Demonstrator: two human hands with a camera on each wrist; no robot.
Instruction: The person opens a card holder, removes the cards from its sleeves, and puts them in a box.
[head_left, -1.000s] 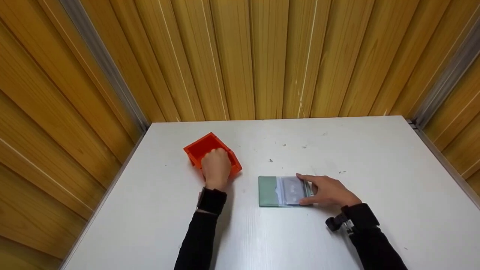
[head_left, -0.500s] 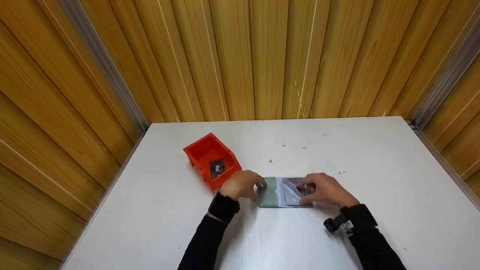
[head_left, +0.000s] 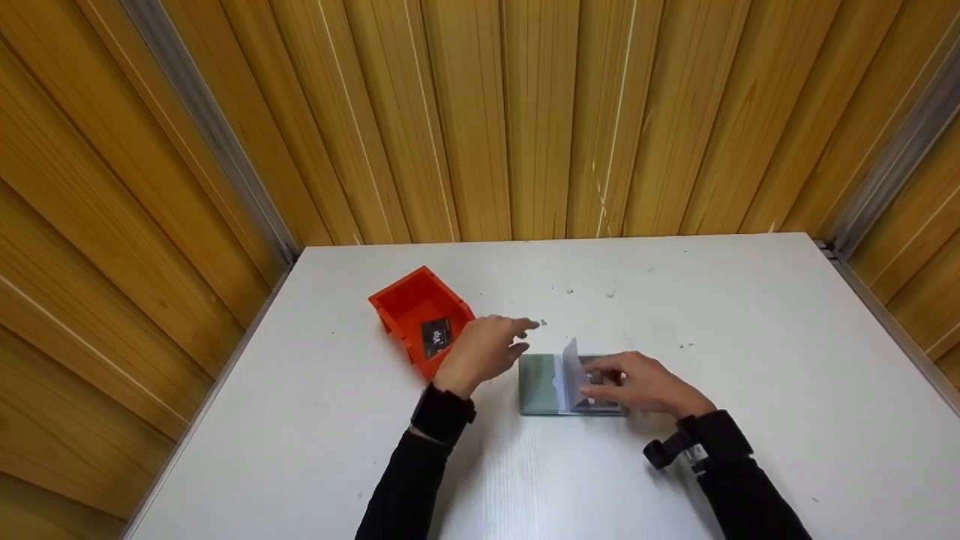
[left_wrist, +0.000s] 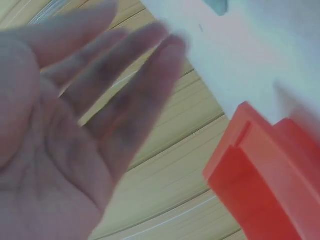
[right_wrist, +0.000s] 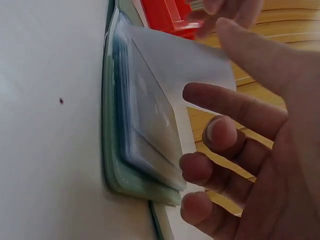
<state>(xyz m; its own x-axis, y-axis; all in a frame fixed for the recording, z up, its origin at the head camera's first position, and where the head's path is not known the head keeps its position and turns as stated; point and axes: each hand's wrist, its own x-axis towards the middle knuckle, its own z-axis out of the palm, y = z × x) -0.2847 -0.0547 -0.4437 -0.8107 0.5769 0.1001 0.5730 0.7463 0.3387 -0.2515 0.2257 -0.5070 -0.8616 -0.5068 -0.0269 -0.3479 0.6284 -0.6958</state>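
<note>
A green card holder (head_left: 538,384) lies open on the white table, its stack of clear sleeves (right_wrist: 150,115) on the right half. One clear sleeve page (head_left: 573,373) stands lifted from the stack. My right hand (head_left: 641,386) is at this page, thumb and index fingertip against or very near its right side, without a pinch around it. A card shows through the sleeve below. Between the holder and a red bin (head_left: 409,300) hovers my left hand (head_left: 484,349), fingers extended and nothing in them; its bare palm (left_wrist: 50,160) shows in the left wrist view.
Inside the bin lies a black card (head_left: 435,336) with light lettering. The bin stands left of the holder on the white table (head_left: 300,420). Wood-patterned walls (head_left: 540,120) rise behind and beside the table. Small dark marks dot the tabletop.
My left hand has come out of the bin, moved right to the holder's left edge, then lifted slightly away. My right hand has raised a clear page, turning it leftward.
</note>
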